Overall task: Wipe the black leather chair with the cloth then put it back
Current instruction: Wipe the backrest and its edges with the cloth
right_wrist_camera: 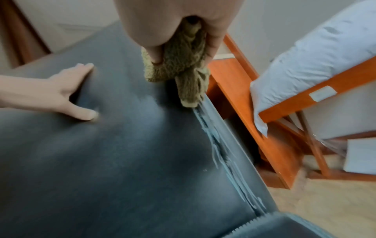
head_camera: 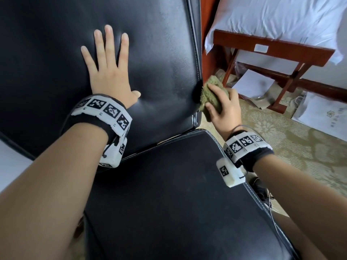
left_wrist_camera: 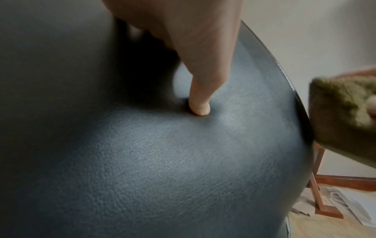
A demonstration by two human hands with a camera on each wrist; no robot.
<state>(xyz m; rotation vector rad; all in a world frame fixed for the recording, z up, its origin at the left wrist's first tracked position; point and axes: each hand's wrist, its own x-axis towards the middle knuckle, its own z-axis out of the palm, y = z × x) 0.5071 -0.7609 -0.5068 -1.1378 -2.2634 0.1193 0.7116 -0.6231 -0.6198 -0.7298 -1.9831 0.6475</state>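
The black leather chair (head_camera: 159,53) fills the head view, backrest above and seat (head_camera: 169,194) below. My left hand (head_camera: 110,72) lies flat on the backrest with fingers spread and straight, thumb pressing a dent into the leather (left_wrist_camera: 199,107). My right hand (head_camera: 221,107) grips a bunched olive-green cloth (head_camera: 212,94) against the backrest's right edge. In the right wrist view the cloth (right_wrist_camera: 183,67) hangs from my curled fingers onto that edge, where the trim is cracked and peeling (right_wrist_camera: 223,153). The cloth (left_wrist_camera: 343,116) also shows at the right of the left wrist view.
A red-brown wooden rack (head_camera: 272,47) holding white bedding (head_camera: 281,17) stands just right of the chair. White paper bags (head_camera: 319,115) and papers lie on the patterned beige carpet (head_camera: 281,147) beneath it. A dark shoe (head_camera: 260,188) is by the seat's right edge.
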